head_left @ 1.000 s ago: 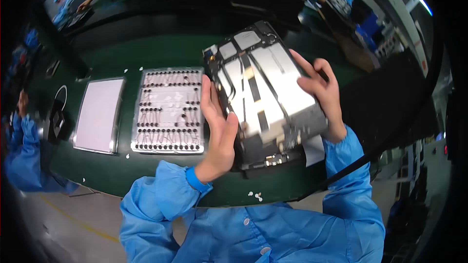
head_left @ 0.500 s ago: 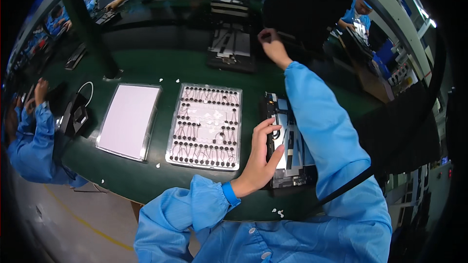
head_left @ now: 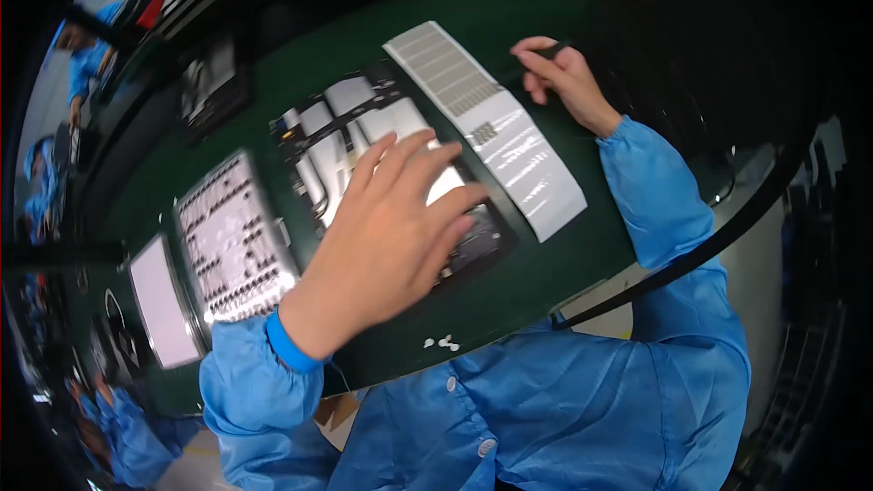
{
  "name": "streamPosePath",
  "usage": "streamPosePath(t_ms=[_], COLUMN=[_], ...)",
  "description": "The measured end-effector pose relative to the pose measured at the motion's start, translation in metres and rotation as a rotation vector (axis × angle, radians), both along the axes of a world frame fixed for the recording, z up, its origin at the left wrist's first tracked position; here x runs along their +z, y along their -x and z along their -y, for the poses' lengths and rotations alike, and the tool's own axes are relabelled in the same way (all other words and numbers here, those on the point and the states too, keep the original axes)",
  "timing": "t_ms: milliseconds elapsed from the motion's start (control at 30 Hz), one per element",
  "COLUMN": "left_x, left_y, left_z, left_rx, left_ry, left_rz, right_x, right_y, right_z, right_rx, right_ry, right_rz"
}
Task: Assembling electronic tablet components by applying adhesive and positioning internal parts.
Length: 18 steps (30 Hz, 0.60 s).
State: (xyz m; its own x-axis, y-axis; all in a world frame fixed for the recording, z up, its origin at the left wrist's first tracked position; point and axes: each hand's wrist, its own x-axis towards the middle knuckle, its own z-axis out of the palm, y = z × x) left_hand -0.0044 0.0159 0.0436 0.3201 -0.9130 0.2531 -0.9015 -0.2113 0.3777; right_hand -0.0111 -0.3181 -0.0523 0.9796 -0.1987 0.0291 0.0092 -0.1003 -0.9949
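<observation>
My left hand is spread over an opened flat electronic device with a black frame, silvery panels and dark cables. Its fingers hide much of the device's middle; whether they touch it I cannot tell. Along the device's right side lies a long sheet of stickers, grey strips in its far half and shiny white backing in the near half. Beyond that sheet, to the right, my right hand is closed around a thin dark tool, whose exact kind is not clear.
Left of the device stands a clear tray with rows of small black round parts on wires. Farther left is a white panel in a clear frame. White bits lie by the near table edge. Another device rests farther back.
My view has swung to the right, bringing the sticker sheet into sight. My right hand has come back from the far side of the table. My left hand now spreads across the device.
</observation>
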Motion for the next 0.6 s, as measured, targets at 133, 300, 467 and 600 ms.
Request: streamPosePath(t_ms=[133, 300, 467, 600], left_x=[-0.027, -0.036, -0.036, -0.042], left_y=[-0.02, -0.023, -0.024, -0.028], left_z=[0.056, 0.083, 0.088, 0.079], left_rx=[-0.09, -0.068, -0.06, -0.047], left_ry=[-0.167, -0.37, -0.329, -0.279], left_rz=[0.109, 0.167, 0.18, 0.175], right_x=[-0.003, 0.002, 0.003, -0.003], right_y=[0.005, 0.022, 0.018, 0.009], right_z=[0.002, -0.011, -0.008, -0.01], right_rx=[0.117, 0.16, 0.118, 0.186], right_ry=[-0.003, 0.029, 0.105, 0.105], right_rz=[0.01, -0.042, -0.064, -0.032])
